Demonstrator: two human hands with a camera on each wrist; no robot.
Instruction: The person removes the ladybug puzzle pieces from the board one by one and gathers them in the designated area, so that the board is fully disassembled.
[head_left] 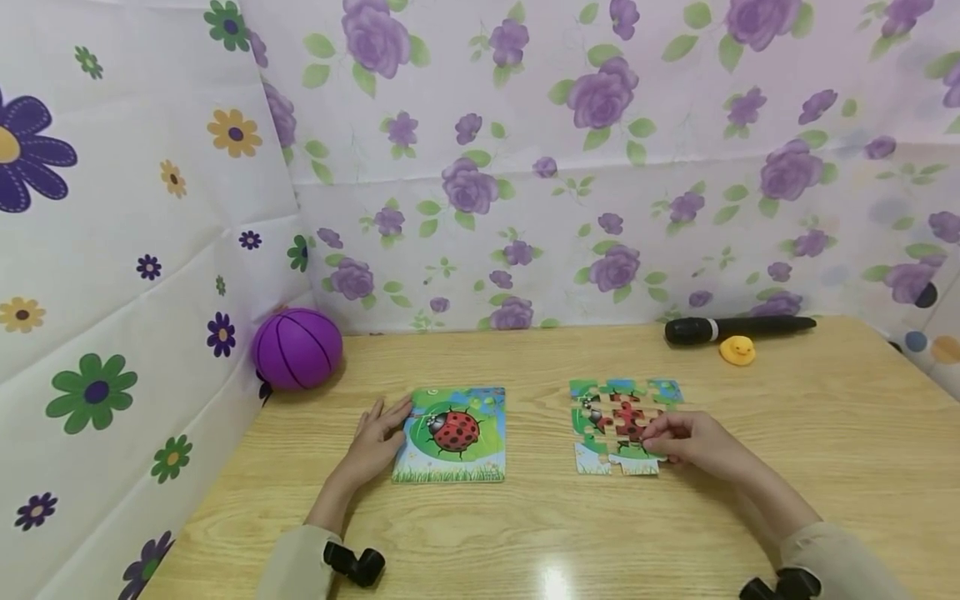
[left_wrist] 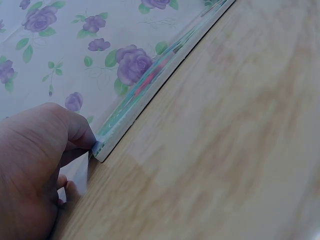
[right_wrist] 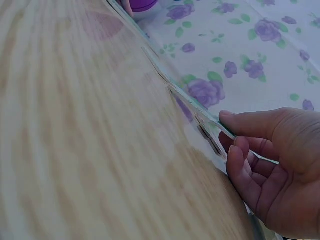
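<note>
A ladybird picture board [head_left: 453, 433] lies flat on the wooden table [head_left: 525, 517]. My left hand [head_left: 378, 437] rests at its left edge, fingertips touching the board. In the left wrist view a bent finger [left_wrist: 80, 132] presses against the corner of the board [left_wrist: 150, 85]. To the right lies a partly assembled ladybird jigsaw [head_left: 618, 421]. My right hand [head_left: 686, 442] sits at its lower right side. In the right wrist view the right hand [right_wrist: 270, 165] pinches a jigsaw piece [right_wrist: 215, 131] at the puzzle's edge, thumb on top and fingers curled beneath.
A purple ball [head_left: 296, 348] sits in the back left corner against the flowered wall. A black microphone [head_left: 735, 327] and a small yellow duck [head_left: 737, 350] lie at the back right. Flowered sheets wall the table on three sides.
</note>
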